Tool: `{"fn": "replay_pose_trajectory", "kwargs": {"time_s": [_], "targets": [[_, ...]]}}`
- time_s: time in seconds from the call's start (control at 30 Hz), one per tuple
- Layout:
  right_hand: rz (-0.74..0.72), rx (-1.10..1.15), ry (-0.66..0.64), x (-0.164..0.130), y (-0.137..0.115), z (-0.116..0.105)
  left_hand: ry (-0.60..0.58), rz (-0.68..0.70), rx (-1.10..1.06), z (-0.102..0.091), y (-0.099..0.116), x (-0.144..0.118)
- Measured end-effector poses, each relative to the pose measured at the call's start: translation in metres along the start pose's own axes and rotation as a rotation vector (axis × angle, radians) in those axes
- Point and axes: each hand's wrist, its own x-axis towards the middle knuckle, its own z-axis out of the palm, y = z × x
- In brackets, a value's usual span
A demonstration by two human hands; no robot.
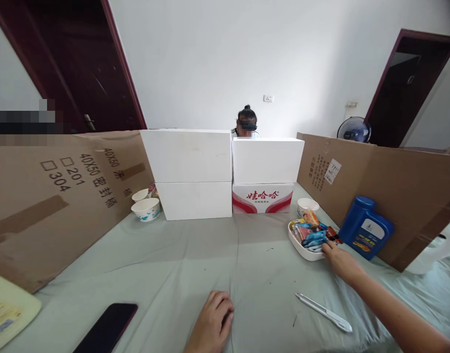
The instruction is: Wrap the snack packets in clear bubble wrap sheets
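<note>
Scanning from the left edge: a yellowish board (8, 309) lies at the near corner of the table (195, 255), which is covered in pale grey-green cloth. Behind it, a flattened cardboard panel (56, 196) printed with "40X50" stands on edge along the left side. A black phone (106, 327) lies face up near the front edge. Two patterned paper bowls (146, 208) sit beside the panel's far end.

At centre, white foam boxes (190, 171) are stacked two high, next to a third foam box resting on a red-and-white printed carton (262, 198). A person's head shows just above this stack.

The left hand (211, 321) rests on the cloth near the front edge, fingers curled loosely under and pressed together; it holds nothing. To its right, a white utility knife (322, 311) lies flat on the cloth, apart from both hands.

The right hand (340, 260) is extended to a white tray (300, 247) filled with small coloured packets (313, 234). Its fingertips touch the tray's near right rim; whether they pinch a packet cannot be determined. A small bowl (308, 205) sits just behind the tray.

Right of the tray, a blue jug (365, 226) leans against a second cardboard panel (394, 186). A fan (354, 129) stands behind that panel.
</note>
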Motion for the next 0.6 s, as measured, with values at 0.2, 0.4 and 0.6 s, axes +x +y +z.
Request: {"fn": "replay_pose_trajectory", "kwargs": {"time_s": [0.2,0.4,0.6], "targets": [[0.119,-0.001,0.000,0.049,0.024,0.001,-0.003,0.010,0.000,0.000,0.000,0.000],[0.231,0.034,0.042,0.091,0.034,0.006,0.000,0.013,0.000,-0.002,0.005,0.002],[0.201,0.094,0.120,0.103,0.036,0.007,0.034,-0.018,-0.016,0.000,0.008,0.001]]}}
